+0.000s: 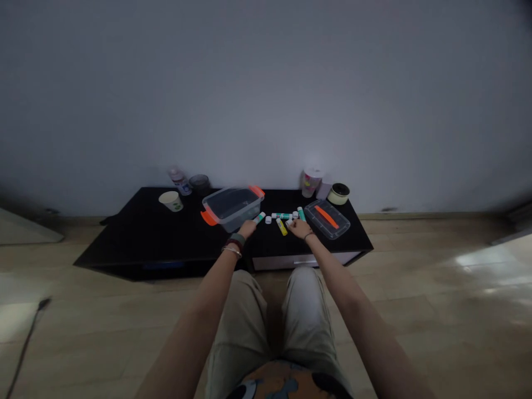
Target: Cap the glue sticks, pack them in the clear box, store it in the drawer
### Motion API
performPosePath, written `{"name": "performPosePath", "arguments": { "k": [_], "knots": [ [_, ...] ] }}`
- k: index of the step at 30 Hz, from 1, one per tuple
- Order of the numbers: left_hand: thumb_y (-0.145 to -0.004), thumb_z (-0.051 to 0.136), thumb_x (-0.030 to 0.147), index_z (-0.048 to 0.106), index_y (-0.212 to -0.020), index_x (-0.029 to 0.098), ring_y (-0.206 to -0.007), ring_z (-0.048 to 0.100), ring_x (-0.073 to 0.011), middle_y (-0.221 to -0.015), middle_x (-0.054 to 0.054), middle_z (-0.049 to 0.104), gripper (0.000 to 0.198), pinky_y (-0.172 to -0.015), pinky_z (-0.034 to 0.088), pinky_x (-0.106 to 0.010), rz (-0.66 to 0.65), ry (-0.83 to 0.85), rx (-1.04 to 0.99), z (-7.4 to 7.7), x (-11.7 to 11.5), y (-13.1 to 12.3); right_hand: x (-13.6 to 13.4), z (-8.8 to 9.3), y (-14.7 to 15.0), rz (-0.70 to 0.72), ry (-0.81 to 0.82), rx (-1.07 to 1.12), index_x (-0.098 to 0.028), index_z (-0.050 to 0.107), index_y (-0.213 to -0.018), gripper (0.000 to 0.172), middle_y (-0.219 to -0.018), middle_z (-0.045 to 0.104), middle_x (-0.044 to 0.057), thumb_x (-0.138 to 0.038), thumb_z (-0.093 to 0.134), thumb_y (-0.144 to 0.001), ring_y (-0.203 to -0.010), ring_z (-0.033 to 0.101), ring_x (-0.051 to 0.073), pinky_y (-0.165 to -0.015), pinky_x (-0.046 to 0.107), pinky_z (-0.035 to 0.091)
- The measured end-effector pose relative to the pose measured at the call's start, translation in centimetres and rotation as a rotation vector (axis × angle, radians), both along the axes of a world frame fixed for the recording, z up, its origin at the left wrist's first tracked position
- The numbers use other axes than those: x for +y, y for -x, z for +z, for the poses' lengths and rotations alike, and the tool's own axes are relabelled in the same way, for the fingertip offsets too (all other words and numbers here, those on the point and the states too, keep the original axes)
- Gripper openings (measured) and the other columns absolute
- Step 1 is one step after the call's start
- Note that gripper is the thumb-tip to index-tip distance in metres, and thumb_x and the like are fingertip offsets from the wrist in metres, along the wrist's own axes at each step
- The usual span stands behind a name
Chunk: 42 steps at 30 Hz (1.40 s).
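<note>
My left hand (248, 228) is closed around a green-and-white glue stick (260, 217), whose upper end sticks out past the fingers. My right hand (300, 228) is closed in a pinch on a small white cap (290, 223). Between the hands lies a yellow glue stick (282, 227). Just behind it another green glue stick (281, 215) rests sideways, with one white cap (268, 220) to its left and a second cap (295, 214) at its right end. A further green glue stick (301, 214) lies right behind my right hand.
A clear plastic box (233, 206) with orange handles stands left of my left hand. Its clear lid (338, 228) lies at right. Along the wall are a paper cup (171, 201), bottle (180, 182), dark bowl (200, 184), plastic cup (311, 183) and cream pot (338, 195) on the black cabinet (178, 244).
</note>
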State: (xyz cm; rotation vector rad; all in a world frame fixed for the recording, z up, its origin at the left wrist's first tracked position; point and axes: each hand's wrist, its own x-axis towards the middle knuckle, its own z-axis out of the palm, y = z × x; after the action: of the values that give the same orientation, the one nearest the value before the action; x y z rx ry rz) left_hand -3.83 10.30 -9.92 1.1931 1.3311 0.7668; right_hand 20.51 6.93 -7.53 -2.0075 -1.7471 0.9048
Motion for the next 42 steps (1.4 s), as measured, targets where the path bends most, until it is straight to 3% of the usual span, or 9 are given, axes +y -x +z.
{"name": "performPosePath", "arguments": {
  "k": [3,9,14,18,22,26,31,37,42],
  "knots": [
    [-0.080,0.069,0.036,0.047,-0.055,0.023,-0.058,0.050,-0.0172,-0.051,0.002,0.043,0.036,-0.061,0.038,-0.029,0.062,-0.072,0.163,-1.6,-0.6,-0.4,-0.7,-1.3,0.9,-0.006,-0.028,-0.130,-0.017,0.064,-0.091,0.014,-0.097,0.069,0.010,-0.031,0.062,-0.089,-0.098,0.064,0.024,-0.083,0.033,0.046],
    [-0.078,0.064,0.022,0.056,-0.067,0.021,-0.073,0.055,-0.0189,-0.069,-0.001,0.057,0.014,-0.076,0.041,-0.031,0.044,-0.213,0.281,-2.7,-2.5,-1.6,-0.6,-2.6,2.8,-0.039,-0.102,-0.276,-0.020,0.061,-0.117,0.026,-0.120,0.065,0.011,-0.031,0.052,-0.095,-0.108,0.064,0.024,-0.085,0.031,0.047],
    [-0.080,0.060,0.021,0.059,-0.076,0.020,-0.074,0.055,-0.0171,-0.076,-0.001,0.061,0.005,-0.078,0.044,-0.030,0.020,-0.266,0.260,-3.5,-4.8,-1.4,0.1,-3.3,0.2,-0.120,-0.140,-0.367,-0.021,0.054,-0.133,0.038,-0.133,0.055,0.012,-0.026,0.043,-0.097,-0.108,0.064,0.023,-0.082,0.031,0.049],
    [-0.082,0.057,0.021,0.059,-0.079,0.020,-0.072,0.056,-0.0161,-0.076,0.000,0.060,0.004,-0.074,0.046,-0.029,0.041,-0.266,0.200,-3.9,-5.8,-1.2,0.6,-3.9,-2.2,0.020,-0.174,-0.415,-0.022,0.055,-0.135,0.040,-0.132,0.054,0.011,-0.031,0.049,-0.096,-0.113,0.060,0.022,-0.088,0.029,0.048],
    [-0.082,0.058,0.024,0.059,-0.078,0.021,-0.067,0.056,-0.0154,-0.074,0.001,0.059,0.005,-0.069,0.047,-0.028,0.066,-0.237,0.115,-4.1,-6.0,-1.6,1.2,-4.6,-2.0,0.085,-0.165,-0.467,-0.019,0.063,-0.125,0.038,-0.133,0.053,0.014,-0.040,0.055,-0.095,-0.119,0.054,0.026,-0.089,0.032,0.048],
    [-0.078,0.066,0.026,0.060,-0.075,0.021,-0.067,0.057,-0.0160,-0.072,0.000,0.059,0.008,-0.067,0.048,-0.027,0.105,-0.190,0.024,-4.4,-5.8,-2.1,1.2,-4.8,-1.3,0.095,-0.152,-0.513,-0.019,0.066,-0.116,0.026,-0.134,0.054,0.016,-0.029,0.057,-0.093,-0.120,0.052,0.029,-0.086,0.034,0.049],
    [-0.076,0.072,0.038,0.065,-0.088,0.019,-0.074,0.060,-0.0166,-0.086,-0.004,0.066,0.023,-0.065,0.048,-0.026,0.161,-0.091,-0.123,-5.1,-4.8,-2.5,0.7,-4.1,-0.7,0.075,-0.262,-0.346,-0.018,0.067,-0.110,0.022,-0.123,0.060,0.015,-0.030,0.059,-0.094,-0.113,0.057,0.024,-0.089,0.032,0.048],
    [-0.071,0.076,0.056,0.068,-0.107,0.017,-0.085,0.067,-0.0187,-0.107,-0.011,0.070,0.053,-0.069,0.052,-0.027,0.114,0.050,-0.329,-5.6,-3.9,-3.0,0.2,-4.5,3.5,0.431,-0.327,-0.011,-0.017,0.069,-0.109,0.020,-0.105,0.069,0.007,-0.027,0.066,-0.092,-0.103,0.061,0.018,-0.094,0.030,0.044],
    [-0.067,0.083,0.052,0.071,-0.095,0.010,-0.078,0.066,-0.0174,-0.091,-0.011,0.072,0.052,-0.073,0.054,-0.029,0.139,0.093,-0.422,-6.0,-3.6,-2.8,-0.2,-5.3,4.9,0.337,-0.333,0.072,-0.018,0.065,-0.120,0.026,-0.110,0.071,0.007,-0.024,0.058,-0.096,-0.105,0.063,0.017,-0.095,0.030,0.044]
  ]
}}
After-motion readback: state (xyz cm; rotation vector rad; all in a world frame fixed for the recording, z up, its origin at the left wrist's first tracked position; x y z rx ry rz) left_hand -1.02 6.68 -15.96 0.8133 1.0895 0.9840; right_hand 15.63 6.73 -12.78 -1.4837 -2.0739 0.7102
